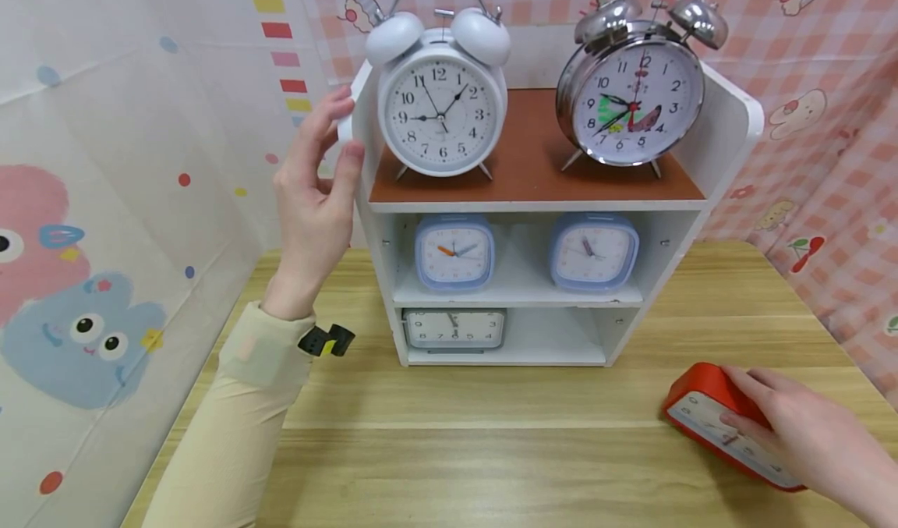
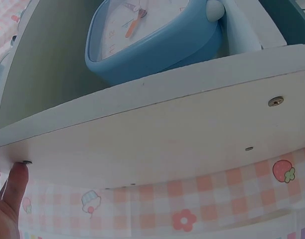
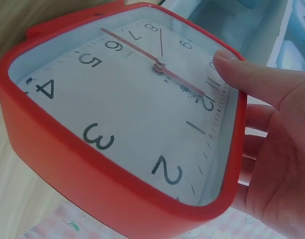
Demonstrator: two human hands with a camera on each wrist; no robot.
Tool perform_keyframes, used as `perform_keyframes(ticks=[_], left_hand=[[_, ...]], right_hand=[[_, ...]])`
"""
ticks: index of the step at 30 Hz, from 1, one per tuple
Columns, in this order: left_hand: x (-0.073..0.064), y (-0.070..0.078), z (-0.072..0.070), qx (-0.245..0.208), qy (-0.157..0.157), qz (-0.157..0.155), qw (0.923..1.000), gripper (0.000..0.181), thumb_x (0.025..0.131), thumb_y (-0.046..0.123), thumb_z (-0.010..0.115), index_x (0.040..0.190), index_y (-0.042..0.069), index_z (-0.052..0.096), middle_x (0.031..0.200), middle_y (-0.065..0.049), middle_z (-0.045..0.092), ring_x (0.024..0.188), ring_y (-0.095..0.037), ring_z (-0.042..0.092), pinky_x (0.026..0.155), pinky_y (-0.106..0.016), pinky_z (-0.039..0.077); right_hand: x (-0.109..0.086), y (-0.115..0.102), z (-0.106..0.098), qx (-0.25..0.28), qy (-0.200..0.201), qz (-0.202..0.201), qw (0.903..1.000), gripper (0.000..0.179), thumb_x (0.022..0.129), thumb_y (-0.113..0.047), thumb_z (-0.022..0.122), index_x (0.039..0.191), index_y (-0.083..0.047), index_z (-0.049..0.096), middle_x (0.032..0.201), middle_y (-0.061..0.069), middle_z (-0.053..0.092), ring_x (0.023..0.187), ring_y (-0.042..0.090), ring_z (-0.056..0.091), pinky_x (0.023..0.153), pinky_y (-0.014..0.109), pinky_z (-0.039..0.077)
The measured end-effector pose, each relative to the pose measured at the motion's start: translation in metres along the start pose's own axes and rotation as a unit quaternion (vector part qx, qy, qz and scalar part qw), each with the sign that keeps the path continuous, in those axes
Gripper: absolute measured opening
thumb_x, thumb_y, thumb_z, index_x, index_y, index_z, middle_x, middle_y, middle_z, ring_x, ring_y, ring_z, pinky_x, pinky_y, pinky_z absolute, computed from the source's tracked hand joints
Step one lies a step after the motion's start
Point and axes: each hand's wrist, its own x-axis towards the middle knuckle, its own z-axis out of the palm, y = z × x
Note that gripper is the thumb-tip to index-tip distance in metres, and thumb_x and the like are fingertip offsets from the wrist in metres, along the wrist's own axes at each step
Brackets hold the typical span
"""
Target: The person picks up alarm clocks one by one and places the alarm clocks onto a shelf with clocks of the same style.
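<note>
My left hand (image 1: 316, 177) touches the outer side panel of a white shelf (image 1: 515, 304) near its top, beside a white twin-bell alarm clock (image 1: 442, 115). In the left wrist view, a fingertip (image 2: 19, 172) presses that panel close to a screw. Low on the right, my right hand (image 1: 807, 419) grips a red alarm clock (image 1: 715, 384) at the table. Its thumb (image 3: 229, 62) lies over the clock's front rim and the other fingers go behind, partly hidden. The red clock leans back with its white dial facing up.
A silver twin-bell clock (image 1: 634, 107) stands on the brown top board. Two blue clocks, left (image 1: 454, 253) and right (image 1: 594, 252), sit on the middle tier. A grey rectangular clock (image 1: 456, 330) occupies the bottom tier's left. Patterned cloth (image 1: 793, 122) hangs behind the wooden table (image 1: 449, 450).
</note>
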Motion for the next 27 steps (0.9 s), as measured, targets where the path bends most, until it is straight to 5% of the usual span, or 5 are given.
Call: perform_keyframes(ticks=[2,4,6,9,27], left_hand=[[0.000,0.000,0.000,-0.002,0.001,0.000,1.0000,0.041,0.103,0.004,0.061,0.144,0.005,0.059,0.156,-0.003,0.059,0.134,-0.019,0.066,0.080,-0.012,0.060],[0.000,0.000,0.000,-0.004,0.002,-0.001,1.0000,0.041,0.103,0.004,0.061,0.144,0.005,0.059,0.156,-0.003,0.059,0.134,-0.019,0.066,0.080,-0.012,0.060],[0.000,0.000,0.000,-0.005,0.003,-0.002,1.0000,0.041,0.103,0.003,0.061,0.144,0.005,0.059,0.156,-0.003,0.059,0.134,-0.019,0.066,0.080,-0.012,0.060],[0.000,0.001,0.000,-0.002,0.002,-0.004,1.0000,0.041,0.103,0.004,0.061,0.144,0.006,0.059,0.156,-0.003,0.059,0.135,-0.019,0.066,0.080,-0.012,0.060],[0.000,0.001,0.000,0.000,0.002,-0.003,1.0000,0.041,0.103,0.004,0.061,0.144,0.006,0.059,0.156,-0.003,0.059,0.134,-0.019,0.066,0.080,-0.011,0.060]], right_hand=[[0.001,-0.004,-0.001,-0.003,0.024,-0.022,0.9995,0.064,0.059,-0.010,0.096,0.118,0.001,0.072,0.095,0.005,0.071,0.074,0.022,0.066,0.053,0.035,0.053],[0.003,-0.008,-0.003,0.001,0.046,-0.041,0.9981,0.053,0.082,-0.035,0.090,0.119,-0.001,0.072,0.094,0.002,0.069,0.072,0.021,0.064,0.051,0.033,0.051],[0.006,-0.012,-0.005,0.009,0.065,-0.059,0.9961,0.062,0.098,-0.060,0.065,0.120,-0.003,0.073,0.094,0.000,0.069,0.071,0.020,0.064,0.052,0.032,0.052],[0.011,-0.019,-0.007,0.017,0.075,-0.076,0.9941,0.096,0.096,-0.076,0.014,0.121,-0.005,0.073,0.097,-0.001,0.069,0.073,0.019,0.064,0.053,0.033,0.054],[0.024,-0.046,-0.008,0.017,0.092,-0.119,0.9885,0.092,0.102,-0.068,0.009,0.127,-0.006,0.071,0.104,0.004,0.071,0.085,0.023,0.071,0.062,0.043,0.061]])
